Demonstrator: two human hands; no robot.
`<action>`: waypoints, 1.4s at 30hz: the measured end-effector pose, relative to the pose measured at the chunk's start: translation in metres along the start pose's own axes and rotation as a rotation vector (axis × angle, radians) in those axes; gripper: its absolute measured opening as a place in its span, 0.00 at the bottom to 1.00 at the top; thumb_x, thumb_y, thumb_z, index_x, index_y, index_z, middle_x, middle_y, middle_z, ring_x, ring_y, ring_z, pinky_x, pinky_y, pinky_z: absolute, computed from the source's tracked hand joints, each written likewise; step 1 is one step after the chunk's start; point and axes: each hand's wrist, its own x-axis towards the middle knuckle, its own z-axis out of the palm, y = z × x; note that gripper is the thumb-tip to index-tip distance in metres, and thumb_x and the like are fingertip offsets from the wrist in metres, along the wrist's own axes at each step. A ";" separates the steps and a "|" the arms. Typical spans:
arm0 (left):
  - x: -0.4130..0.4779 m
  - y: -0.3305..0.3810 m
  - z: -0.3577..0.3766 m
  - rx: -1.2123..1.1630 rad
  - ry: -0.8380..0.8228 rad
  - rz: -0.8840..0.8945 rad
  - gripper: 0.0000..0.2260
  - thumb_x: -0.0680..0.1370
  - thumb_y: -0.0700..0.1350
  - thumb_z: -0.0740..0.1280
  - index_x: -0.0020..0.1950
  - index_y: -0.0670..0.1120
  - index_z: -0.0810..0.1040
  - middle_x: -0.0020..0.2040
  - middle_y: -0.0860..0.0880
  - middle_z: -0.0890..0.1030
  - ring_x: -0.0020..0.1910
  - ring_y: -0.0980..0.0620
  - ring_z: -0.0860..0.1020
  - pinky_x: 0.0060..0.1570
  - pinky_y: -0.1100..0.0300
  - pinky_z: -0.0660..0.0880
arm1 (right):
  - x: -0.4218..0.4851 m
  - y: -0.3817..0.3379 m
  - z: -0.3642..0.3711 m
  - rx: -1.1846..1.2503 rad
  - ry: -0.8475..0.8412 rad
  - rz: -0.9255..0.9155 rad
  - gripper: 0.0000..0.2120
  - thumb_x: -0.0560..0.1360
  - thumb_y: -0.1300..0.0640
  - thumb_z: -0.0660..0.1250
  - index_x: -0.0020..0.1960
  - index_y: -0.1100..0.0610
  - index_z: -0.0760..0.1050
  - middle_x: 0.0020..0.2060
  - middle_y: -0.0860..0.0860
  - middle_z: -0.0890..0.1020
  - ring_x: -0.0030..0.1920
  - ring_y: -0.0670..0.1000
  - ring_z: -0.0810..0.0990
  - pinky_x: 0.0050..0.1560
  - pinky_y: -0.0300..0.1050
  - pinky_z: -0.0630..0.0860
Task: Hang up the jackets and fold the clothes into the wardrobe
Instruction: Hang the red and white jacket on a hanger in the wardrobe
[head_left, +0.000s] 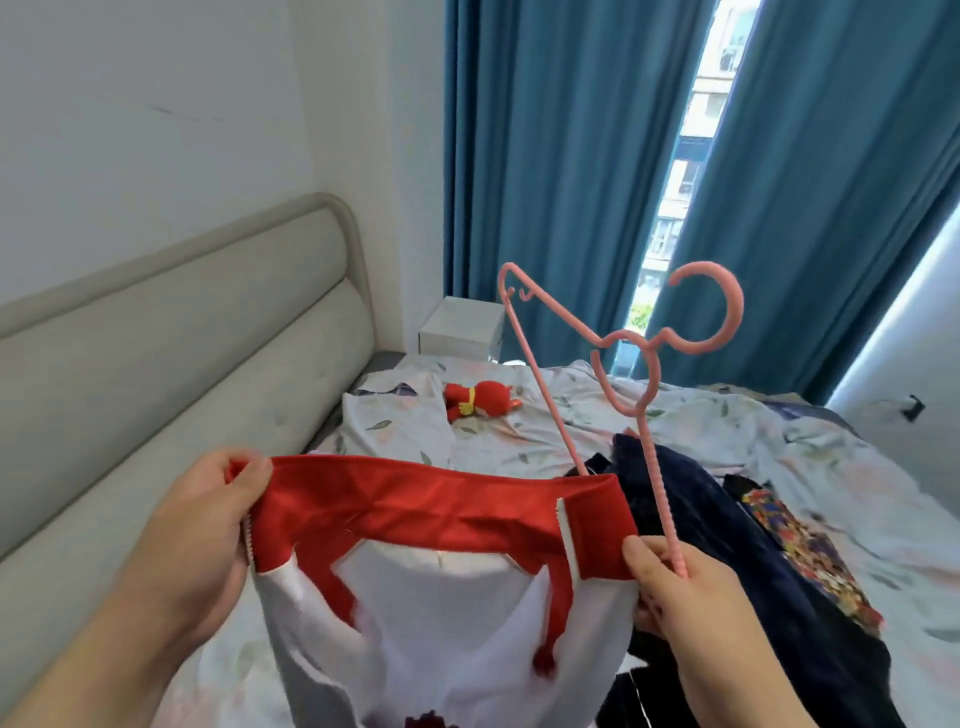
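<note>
Red-white jacket (441, 597) held above bed (571, 431): left hand (208, 525) pinched one collar end, right hand (675, 587) gripped the other end plus hanger (650, 457). Collar stretched wide, probably so hanger could slide in.

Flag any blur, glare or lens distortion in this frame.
Head view: the wide-angle lens bows the headboard and curtains; daylight blows out the window gap; the jacket and the left hand look slightly motion-soft; the hanger is fairly sharp.
</note>
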 end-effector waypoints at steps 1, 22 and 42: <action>0.003 0.001 0.003 -0.078 -0.074 -0.037 0.05 0.81 0.42 0.63 0.48 0.41 0.75 0.44 0.39 0.79 0.41 0.48 0.80 0.42 0.58 0.82 | -0.004 -0.002 0.004 -0.001 0.020 0.002 0.09 0.77 0.57 0.70 0.40 0.54 0.86 0.25 0.44 0.78 0.33 0.50 0.74 0.38 0.49 0.75; 0.098 -0.116 0.007 0.254 -0.345 -0.269 0.06 0.73 0.27 0.68 0.44 0.35 0.83 0.40 0.40 0.85 0.36 0.53 0.82 0.43 0.58 0.76 | 0.026 0.060 0.055 -0.097 0.247 0.182 0.09 0.78 0.57 0.68 0.42 0.61 0.82 0.39 0.63 0.82 0.37 0.53 0.77 0.41 0.51 0.77; 0.326 -0.478 0.067 0.357 -0.132 -0.302 0.08 0.78 0.33 0.68 0.49 0.45 0.83 0.42 0.46 0.86 0.45 0.43 0.83 0.48 0.52 0.77 | 0.376 0.355 0.077 -0.262 0.248 0.350 0.13 0.80 0.58 0.65 0.44 0.68 0.77 0.27 0.51 0.70 0.30 0.51 0.68 0.34 0.46 0.67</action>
